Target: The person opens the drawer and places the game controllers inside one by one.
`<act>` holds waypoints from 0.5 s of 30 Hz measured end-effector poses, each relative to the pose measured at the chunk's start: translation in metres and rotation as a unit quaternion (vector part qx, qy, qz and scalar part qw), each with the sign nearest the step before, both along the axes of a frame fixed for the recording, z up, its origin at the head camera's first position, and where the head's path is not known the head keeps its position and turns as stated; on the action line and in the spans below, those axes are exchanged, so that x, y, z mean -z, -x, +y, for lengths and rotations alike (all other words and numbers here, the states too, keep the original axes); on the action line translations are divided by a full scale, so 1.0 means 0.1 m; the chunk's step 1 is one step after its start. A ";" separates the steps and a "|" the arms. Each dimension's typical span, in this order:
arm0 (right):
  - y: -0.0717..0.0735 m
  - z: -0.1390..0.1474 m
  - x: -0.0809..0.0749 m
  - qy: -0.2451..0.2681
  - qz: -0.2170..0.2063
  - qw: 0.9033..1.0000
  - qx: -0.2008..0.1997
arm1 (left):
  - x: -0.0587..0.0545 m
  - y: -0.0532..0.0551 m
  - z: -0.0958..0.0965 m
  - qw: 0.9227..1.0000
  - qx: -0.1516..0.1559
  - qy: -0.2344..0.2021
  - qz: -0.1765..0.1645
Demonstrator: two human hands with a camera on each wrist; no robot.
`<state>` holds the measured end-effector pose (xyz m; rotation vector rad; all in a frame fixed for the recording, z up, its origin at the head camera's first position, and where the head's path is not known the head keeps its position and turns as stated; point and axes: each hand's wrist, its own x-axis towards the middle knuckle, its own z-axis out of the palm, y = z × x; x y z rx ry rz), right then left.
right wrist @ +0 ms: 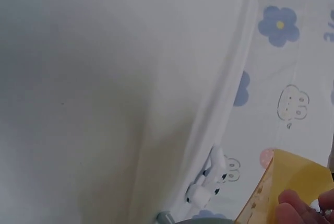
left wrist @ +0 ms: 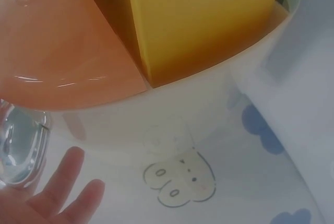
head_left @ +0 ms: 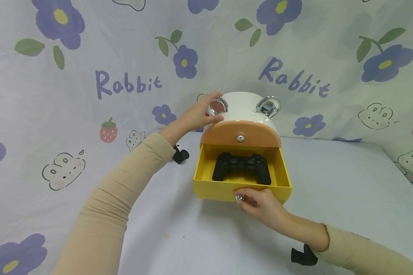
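Two hands hold the white box (head_left: 241, 105) right of centre: the right hand (head_left: 265, 208) pinches the knob (head_left: 239, 198) of the pulled-out yellow drawer (head_left: 211, 190), while the left hand (head_left: 200, 112) curves thumb and finger round the silver ear (head_left: 224, 103), probably for steadiness. Inside the drawer, near mid-frame, lies a black controller (head_left: 242, 163).

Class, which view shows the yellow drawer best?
The head view: it shows the yellow drawer open, with front, rim and inside visible. The left wrist view shows mainly one cropped wall; the right wrist view, a cropped part.
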<state>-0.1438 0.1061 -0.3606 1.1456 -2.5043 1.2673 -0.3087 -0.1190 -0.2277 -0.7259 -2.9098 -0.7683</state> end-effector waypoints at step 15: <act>0.28 -0.08 0.03 0.002 0.022 0.999 0.030 | -0.01 0.00 0.00 1.000 -0.001 0.005 0.004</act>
